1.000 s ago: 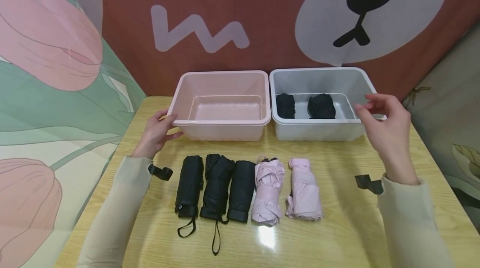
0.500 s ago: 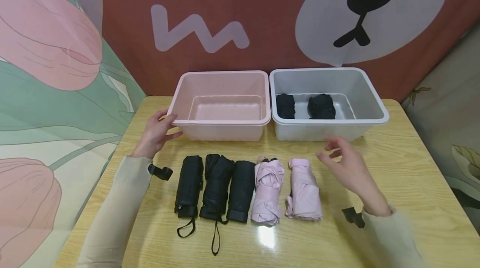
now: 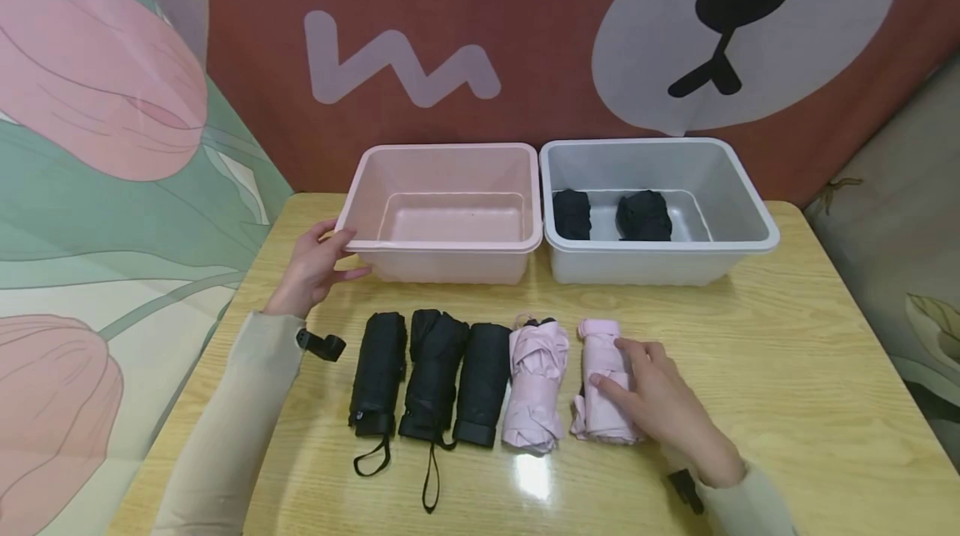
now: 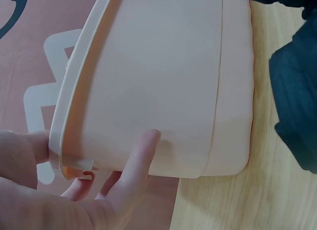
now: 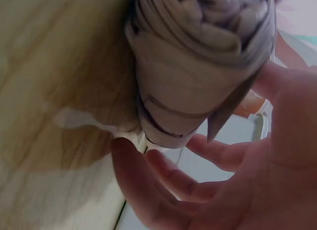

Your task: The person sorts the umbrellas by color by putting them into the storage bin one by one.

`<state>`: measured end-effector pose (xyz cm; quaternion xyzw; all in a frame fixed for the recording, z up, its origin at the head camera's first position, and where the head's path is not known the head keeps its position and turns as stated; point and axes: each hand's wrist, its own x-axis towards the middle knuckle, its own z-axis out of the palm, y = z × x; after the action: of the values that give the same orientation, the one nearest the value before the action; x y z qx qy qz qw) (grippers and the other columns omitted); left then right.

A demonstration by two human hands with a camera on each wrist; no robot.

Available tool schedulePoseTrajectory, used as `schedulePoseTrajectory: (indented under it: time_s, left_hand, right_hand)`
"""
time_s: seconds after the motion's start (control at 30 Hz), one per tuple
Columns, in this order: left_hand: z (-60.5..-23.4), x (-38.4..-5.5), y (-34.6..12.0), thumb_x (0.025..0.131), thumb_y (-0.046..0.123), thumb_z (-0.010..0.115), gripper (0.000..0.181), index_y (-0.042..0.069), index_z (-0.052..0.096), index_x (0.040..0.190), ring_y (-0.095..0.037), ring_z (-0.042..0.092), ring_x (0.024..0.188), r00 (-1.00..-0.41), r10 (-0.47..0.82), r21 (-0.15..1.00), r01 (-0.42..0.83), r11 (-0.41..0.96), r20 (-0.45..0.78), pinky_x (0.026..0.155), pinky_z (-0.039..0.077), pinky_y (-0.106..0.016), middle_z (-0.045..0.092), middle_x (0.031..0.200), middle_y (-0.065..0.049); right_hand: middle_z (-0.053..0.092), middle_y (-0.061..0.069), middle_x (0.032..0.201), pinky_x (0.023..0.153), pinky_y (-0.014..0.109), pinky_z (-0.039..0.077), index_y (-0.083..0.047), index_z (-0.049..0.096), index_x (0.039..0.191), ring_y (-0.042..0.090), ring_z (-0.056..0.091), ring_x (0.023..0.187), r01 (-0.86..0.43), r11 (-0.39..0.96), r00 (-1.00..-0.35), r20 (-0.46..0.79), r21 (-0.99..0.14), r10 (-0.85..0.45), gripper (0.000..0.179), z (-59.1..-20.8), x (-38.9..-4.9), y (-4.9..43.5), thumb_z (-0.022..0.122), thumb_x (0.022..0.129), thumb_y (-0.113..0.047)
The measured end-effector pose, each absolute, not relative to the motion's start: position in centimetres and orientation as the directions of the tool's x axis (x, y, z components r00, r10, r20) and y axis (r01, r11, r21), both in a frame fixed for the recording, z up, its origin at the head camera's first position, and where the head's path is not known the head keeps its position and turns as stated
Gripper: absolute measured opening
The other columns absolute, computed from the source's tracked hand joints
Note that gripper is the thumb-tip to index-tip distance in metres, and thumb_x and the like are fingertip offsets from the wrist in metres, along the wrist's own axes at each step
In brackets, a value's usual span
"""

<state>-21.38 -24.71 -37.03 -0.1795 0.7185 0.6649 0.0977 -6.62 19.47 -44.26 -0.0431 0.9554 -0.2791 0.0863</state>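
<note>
Right hand (image 3: 663,403) reaches over the right pink umbrella (image 3: 600,346), thumb on top of it and fingers bent along its right side. In the right wrist view the fingers curve about one end of the bundle, but I cannot tell whether they have closed on it. This umbrella lies on the table (image 3: 795,369), at the right end of a row of five. Just left of it, with a gap between, lies the left pink umbrella (image 3: 536,386). Three black umbrellas (image 3: 482,386) fill the left part of the row; two of them have wrist loops trailing toward the person.

Left hand (image 3: 309,271) grips the near left corner of the pink bin (image 3: 450,263), some fingers hooked at the rim while one digit lies along the front wall below it. The grey bin (image 3: 660,265) stands just to the right of the pink one, behind the row. Two black bundles (image 3: 643,217) sit apart inside it, their lower parts hidden by the front rim. Behind both bins hangs a reddish-brown backdrop (image 3: 540,19) with a pale zigzag.
</note>
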Motion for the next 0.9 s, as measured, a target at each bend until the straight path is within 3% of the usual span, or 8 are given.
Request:
schedulePoseTrajectory:
  time_s: [0.17, 0.33, 0.57, 0.9]
  left_hand:
    - [-36.85, -21.28, -24.70, 0.099, 0.029, 0.052, 0.062, 0.014, 0.023, 0.153, -0.023, 0.053, 0.117, -0.914, -0.127, 0.918, -0.394, 0.051, -0.385, 0.096, 0.049, -0.053, 0.033, 0.151, -0.016]
    - [-36.82, -21.23, -24.67, 0.099, 0.028, 0.052, 0.062, 0.014, 0.023, 0.152, -0.021, 0.055, 0.114, -0.913, -0.129, 0.917, -0.396, 0.044, -0.388, 0.094, 0.051, -0.051, 0.034, 0.150, -0.016]
    - [-36.90, -21.21, -24.76, 0.099, 0.028, 0.052, 0.062, 0.015, 0.024, 0.152, -0.023, 0.053, 0.116, -0.912, -0.132, 0.917, -0.397, 0.036, -0.389, 0.094, 0.051, -0.052, 0.035, 0.150, -0.015]
    - [-37.01, -21.32, -24.85, 0.099, 0.028, 0.052, 0.062, 0.014, 0.024, 0.152, -0.020, 0.055, 0.111, -0.915, -0.124, 0.919, -0.391, 0.040, -0.384, 0.092, 0.052, -0.050, 0.034, 0.149, -0.016]
  right_hand:
    - [0.043, 0.041, 0.123, 0.079, 0.060, 0.054, 0.003, 0.030, 0.146, 0.045, 0.056, 0.102, -0.001, 0.854, -0.963, -0.228, -0.521, -0.141, 0.095, -44.28, -6.09, 18.98, 0.057, 0.085, -0.065]
    - [0.044, 0.044, 0.121, 0.071, 0.057, 0.055, 0.003, 0.020, 0.149, 0.042, 0.061, 0.091, 0.021, 0.866, -0.944, -0.295, -0.500, -0.147, 0.106, -44.19, -5.99, 18.56, 0.058, 0.082, -0.069]
    - [0.042, 0.044, 0.124, 0.073, 0.060, 0.055, 0.003, 0.017, 0.149, 0.047, 0.060, 0.094, 0.041, 0.861, -0.939, -0.313, -0.507, -0.140, 0.105, -44.26, -6.22, 18.38, 0.063, 0.082, -0.062]
    - [0.044, 0.040, 0.125, 0.075, 0.053, 0.056, 0.005, 0.015, 0.149, 0.038, 0.059, 0.095, 0.076, 0.835, -0.945, -0.307, -0.544, -0.115, 0.102, -44.48, -6.27, 18.61, 0.069, 0.081, -0.049]
